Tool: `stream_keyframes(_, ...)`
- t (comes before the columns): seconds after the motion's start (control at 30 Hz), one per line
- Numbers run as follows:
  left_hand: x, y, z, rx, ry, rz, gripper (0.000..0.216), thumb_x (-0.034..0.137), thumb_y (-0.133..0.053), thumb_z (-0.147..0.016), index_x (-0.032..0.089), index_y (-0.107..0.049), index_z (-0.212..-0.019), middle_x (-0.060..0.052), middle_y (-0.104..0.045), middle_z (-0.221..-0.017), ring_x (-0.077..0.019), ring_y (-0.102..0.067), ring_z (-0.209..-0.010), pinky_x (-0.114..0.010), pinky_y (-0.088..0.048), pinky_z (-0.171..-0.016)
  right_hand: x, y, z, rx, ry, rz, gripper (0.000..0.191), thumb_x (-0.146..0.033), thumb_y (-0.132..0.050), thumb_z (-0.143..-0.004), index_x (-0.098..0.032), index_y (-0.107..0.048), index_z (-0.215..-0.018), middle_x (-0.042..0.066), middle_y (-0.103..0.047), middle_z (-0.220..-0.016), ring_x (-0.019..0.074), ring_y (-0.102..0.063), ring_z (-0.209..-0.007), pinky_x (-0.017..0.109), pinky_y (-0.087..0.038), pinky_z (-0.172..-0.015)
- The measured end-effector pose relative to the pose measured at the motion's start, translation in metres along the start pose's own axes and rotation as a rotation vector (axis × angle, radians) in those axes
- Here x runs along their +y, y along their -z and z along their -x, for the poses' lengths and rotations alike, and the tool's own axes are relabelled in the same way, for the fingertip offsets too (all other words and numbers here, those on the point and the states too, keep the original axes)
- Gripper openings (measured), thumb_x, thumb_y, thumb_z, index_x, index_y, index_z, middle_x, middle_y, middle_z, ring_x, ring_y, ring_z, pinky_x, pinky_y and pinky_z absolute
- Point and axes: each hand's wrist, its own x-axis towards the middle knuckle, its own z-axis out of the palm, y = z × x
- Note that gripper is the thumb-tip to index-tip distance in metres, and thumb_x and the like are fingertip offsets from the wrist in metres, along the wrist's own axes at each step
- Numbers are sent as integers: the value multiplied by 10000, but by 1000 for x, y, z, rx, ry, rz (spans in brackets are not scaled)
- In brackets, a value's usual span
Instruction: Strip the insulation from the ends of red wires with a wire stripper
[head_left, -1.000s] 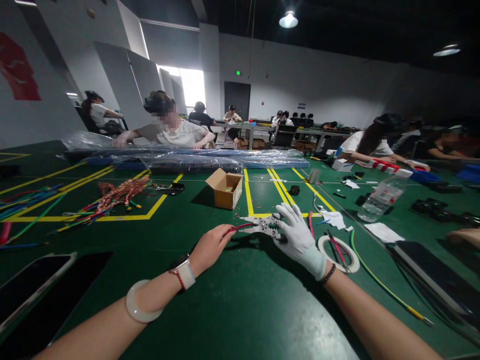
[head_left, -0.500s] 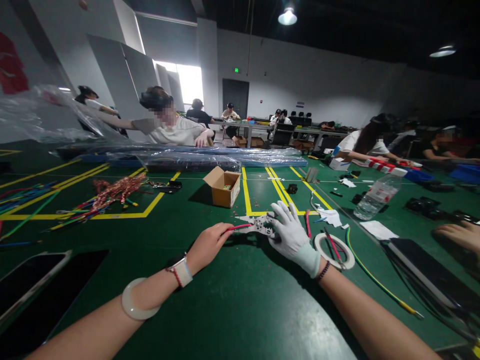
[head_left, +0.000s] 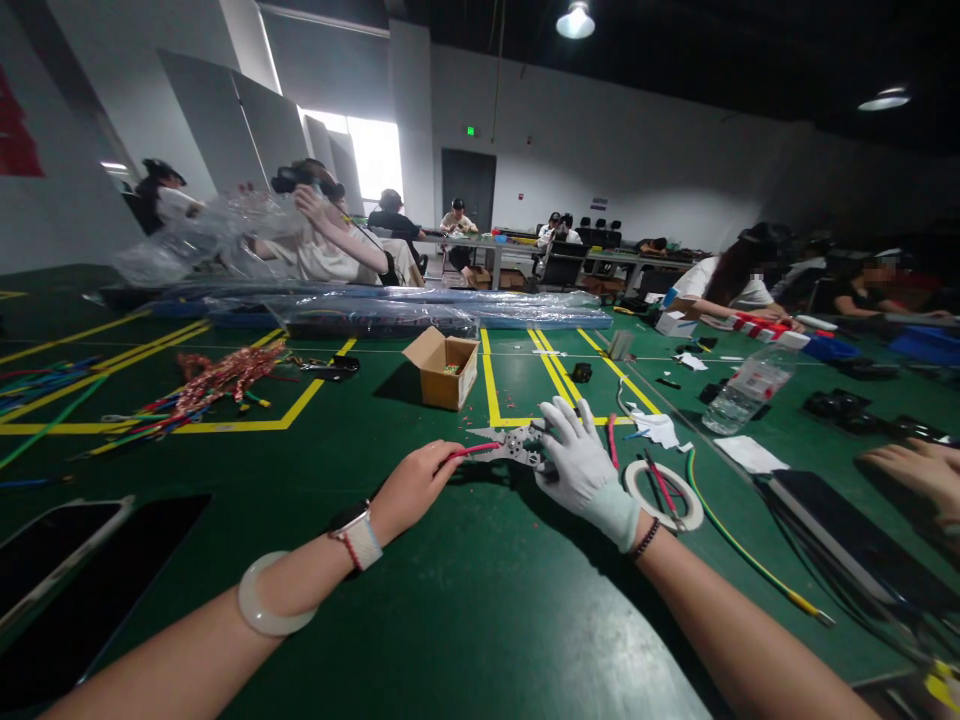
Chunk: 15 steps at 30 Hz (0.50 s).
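Note:
Bare and closed, my left hand (head_left: 416, 487) pinches a short red wire (head_left: 474, 450) that points right. The wire's far end lies at the jaws of silver wire strippers (head_left: 514, 446). In a white glove, my right hand (head_left: 577, 462) is wrapped around the handles of the strippers, its fingers partly spread over them. Whether the jaws are closed on the wire is too small to tell. Just right of the glove lie another piece of red wire (head_left: 612, 440) and a white roll of tape (head_left: 697, 510) with a red-and-black item across it.
A small open cardboard box (head_left: 448, 385) stands beyond my hands. Copper-ended wires (head_left: 225, 380) lie at left, near two phone-like dark slabs (head_left: 150, 570). A water bottle (head_left: 750, 390) and a green-yellow cable (head_left: 739, 553) lie right. A co-worker handles clear plastic (head_left: 202, 235) across the table.
My hands, the red wire and the strippers stay almost as they were. The co-worker opposite has drawn the plastic film inward and raised a hand to head height. The view has shifted slightly.

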Motion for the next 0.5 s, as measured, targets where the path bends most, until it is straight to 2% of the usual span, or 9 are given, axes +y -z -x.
stream_keyframes(0.27, -4, -2, -1, 13, 24, 59, 304, 293, -407, -943, 161, -640, -1089, -84, -679, -1093, -218, -630, -1005, -366, -495, -919, -1, 5, 1, -9, -32, -48, 431, -252, -573, -728, -159, -601, -1149, 153, -438, -1353, 352, -272, -1348, 590, -110, -1137)
stream_keyframes(0.5, -5, -2, -1, 43, -30, 52, 282, 285, -431, -936, 160, -654, -1055, -84, -692, -1058, -218, -644, -974, -367, -513, -893, -4, 2, 0, -9, -26, -6, 460, -239, -579, -709, -152, -592, -1161, 158, -396, -1399, 371, -220, -1369, 603, -77, -1130)
